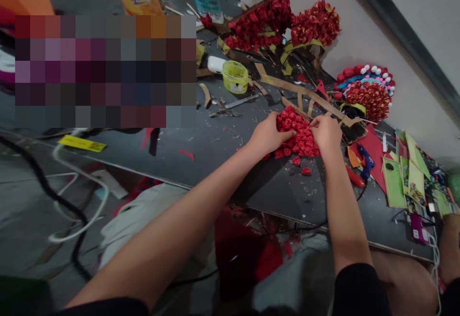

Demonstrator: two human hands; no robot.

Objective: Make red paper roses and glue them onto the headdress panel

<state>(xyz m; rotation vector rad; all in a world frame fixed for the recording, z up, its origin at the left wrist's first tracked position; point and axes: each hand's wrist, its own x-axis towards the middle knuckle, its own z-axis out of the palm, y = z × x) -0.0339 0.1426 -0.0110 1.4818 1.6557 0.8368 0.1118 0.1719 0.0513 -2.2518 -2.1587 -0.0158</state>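
A cluster of crumpled red paper flowers (295, 136) lies on the dark table in front of me. My left hand (271, 136) grips its left side, thumb across the top and the other fingers partly hidden at the far edge. At the cluster's upper right, my right hand (327, 131) has its thumb and fingers pinched together against the red paper; whatever sits between the fingertips is hidden. Loose red paper pieces (305, 171) lie just in front of the cluster.
Cardboard strips (302, 88), a yellow-green tub (235, 77) and a knife-like tool (241, 101) lie beyond my hands. Finished red flower pieces (316, 22) stand by the wall. To the right are a blue glue gun (366, 162), coloured paper and a purple power strip (419, 229).
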